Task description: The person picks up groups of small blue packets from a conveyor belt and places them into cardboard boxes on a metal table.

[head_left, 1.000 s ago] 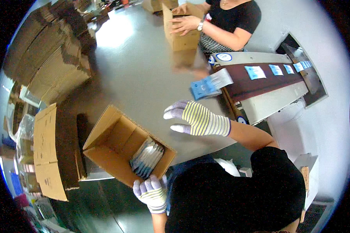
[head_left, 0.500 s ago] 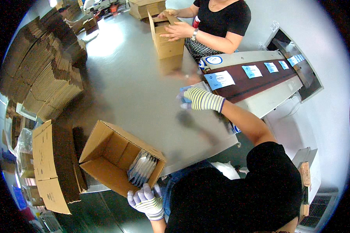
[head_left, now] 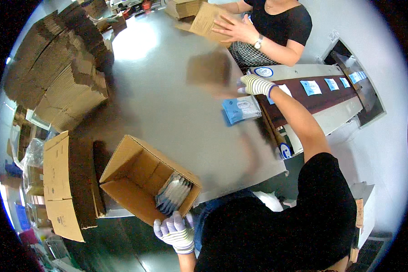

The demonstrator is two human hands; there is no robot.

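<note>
An open cardboard box (head_left: 136,174) rests tilted at the table's near edge, with several pale plastic-wrapped packets (head_left: 173,194) stacked inside against its right side. My left hand (head_left: 176,231), in a striped glove, grips the box's near lower edge; the fingertips are partly hidden. My right hand (head_left: 257,86), gloved alike, reaches over the near end of a conveyor belt (head_left: 292,106), its slightly blurred fingers apart with nothing visible between them. Just below it, blue-and-white packets (head_left: 242,110) lie on the table. Another packet (head_left: 283,92) on the belt is partly covered by my right wrist.
More blue-and-white packets (head_left: 311,88) sit in a row along the belt. Across the table, a co-worker's hand (head_left: 237,29) holds a carton (head_left: 208,23). Tall stacks of flattened cardboard (head_left: 72,99) stand at left, and folded cartons (head_left: 61,190) beside the open box.
My right hand has moved right and away to the belt's end, leaving the packets it held on the table. The co-worker has tipped the carton over. My left hand stays on the box.
</note>
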